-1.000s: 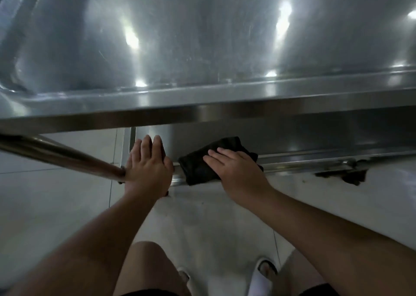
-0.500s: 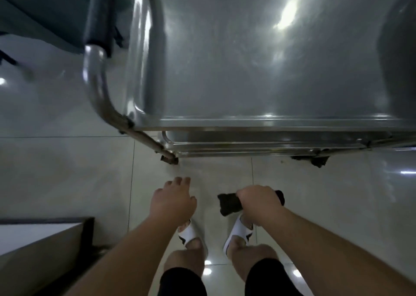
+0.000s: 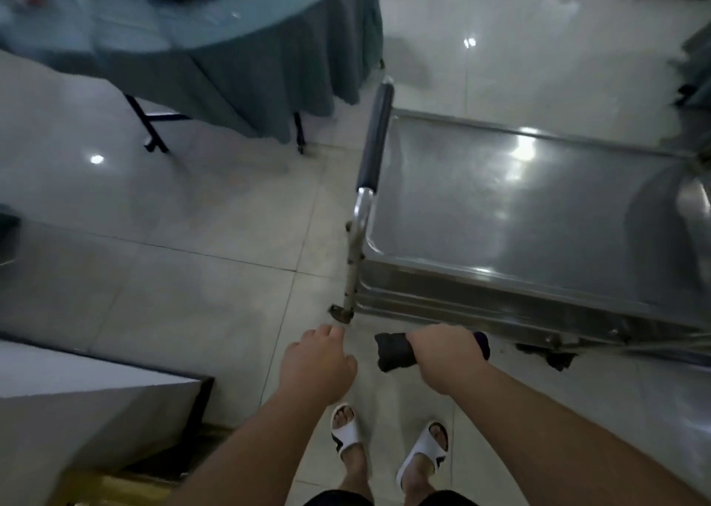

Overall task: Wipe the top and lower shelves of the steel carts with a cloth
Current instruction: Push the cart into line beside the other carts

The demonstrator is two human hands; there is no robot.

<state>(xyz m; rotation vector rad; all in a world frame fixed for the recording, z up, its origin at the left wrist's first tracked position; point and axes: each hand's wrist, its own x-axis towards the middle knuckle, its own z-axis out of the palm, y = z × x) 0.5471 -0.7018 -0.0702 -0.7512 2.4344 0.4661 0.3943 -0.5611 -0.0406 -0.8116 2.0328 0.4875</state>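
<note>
Head cam: R hand (image 3: 446, 355) fisted round dark cloth (image 3: 394, 351); L hand (image 3: 317, 363) loosely curled, empty, nr cart (image 3: 500, 305).

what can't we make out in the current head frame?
- Lower shelf of the steel cart: hidden under its top shelf.
- Cart's right end: cut off by the frame edge.
- Items on the round table: blurred.
- Dark cloth: middle covered by the right hand.

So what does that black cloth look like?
The cloth is dark, nearly black, and soft-looking, bunched into a thick roll. The right hand is closed around its middle, so one end pokes out on each side of the fist. It is held in the air above the tiled floor, just in front of the steel cart, not touching it.
</note>
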